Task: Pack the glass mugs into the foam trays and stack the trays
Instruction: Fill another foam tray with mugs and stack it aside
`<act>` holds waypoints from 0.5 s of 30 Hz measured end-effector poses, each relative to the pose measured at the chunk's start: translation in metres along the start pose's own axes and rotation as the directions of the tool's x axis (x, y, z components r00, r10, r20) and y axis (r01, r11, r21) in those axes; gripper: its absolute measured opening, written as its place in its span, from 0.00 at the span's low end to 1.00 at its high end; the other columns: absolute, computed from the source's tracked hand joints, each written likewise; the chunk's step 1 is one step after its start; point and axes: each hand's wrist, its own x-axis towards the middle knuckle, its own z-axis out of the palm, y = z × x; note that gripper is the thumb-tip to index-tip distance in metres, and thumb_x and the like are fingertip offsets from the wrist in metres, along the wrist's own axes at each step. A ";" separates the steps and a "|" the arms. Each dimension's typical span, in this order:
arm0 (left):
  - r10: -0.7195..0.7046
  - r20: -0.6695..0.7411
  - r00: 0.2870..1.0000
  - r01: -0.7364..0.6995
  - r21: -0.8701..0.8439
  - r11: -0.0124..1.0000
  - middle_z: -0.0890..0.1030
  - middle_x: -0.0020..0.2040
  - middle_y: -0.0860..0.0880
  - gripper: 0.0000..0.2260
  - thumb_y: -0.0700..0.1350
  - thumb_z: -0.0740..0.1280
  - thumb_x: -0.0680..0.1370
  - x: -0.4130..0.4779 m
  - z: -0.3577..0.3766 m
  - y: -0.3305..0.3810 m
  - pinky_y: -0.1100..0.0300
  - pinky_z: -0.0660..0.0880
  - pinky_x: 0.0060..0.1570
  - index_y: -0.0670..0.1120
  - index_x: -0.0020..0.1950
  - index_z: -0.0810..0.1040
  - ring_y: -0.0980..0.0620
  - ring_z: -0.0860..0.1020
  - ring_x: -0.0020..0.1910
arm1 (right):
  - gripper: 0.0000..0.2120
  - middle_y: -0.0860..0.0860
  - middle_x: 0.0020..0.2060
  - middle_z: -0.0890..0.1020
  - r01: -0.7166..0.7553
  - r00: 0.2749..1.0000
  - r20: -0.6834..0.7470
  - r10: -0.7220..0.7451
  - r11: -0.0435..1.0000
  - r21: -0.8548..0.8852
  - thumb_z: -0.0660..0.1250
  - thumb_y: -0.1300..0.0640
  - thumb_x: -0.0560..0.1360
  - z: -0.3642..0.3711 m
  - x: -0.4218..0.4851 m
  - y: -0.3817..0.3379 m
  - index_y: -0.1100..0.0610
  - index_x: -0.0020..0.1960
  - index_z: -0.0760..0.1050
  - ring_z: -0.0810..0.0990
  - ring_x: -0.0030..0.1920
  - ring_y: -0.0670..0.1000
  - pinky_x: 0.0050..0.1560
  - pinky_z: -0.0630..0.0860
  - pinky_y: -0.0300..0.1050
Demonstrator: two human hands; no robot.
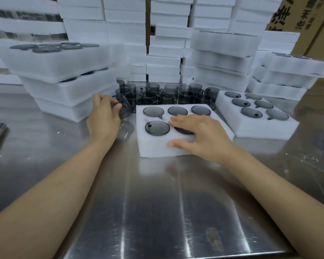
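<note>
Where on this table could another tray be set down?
The steel table is bare from the centre tray to its near edge. Behind that tray it is crowded: loose mugs, then foam stacks.

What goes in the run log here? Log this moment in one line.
left hand: grips glass mug | right hand: flat on foam tray | loose mugs: clustered behind tray
</note>
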 end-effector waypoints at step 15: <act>0.789 -0.245 0.563 -0.826 -0.159 0.540 0.82 0.42 0.40 0.03 0.32 0.68 0.77 -0.019 -0.015 0.056 0.53 0.78 0.32 0.36 0.46 0.81 0.44 0.80 0.37 | 0.21 0.47 0.58 0.75 0.265 0.843 -0.509 -0.175 0.958 0.109 0.66 0.62 0.77 0.007 0.000 -0.006 0.51 0.68 0.68 0.75 0.48 0.39 0.39 0.79 0.49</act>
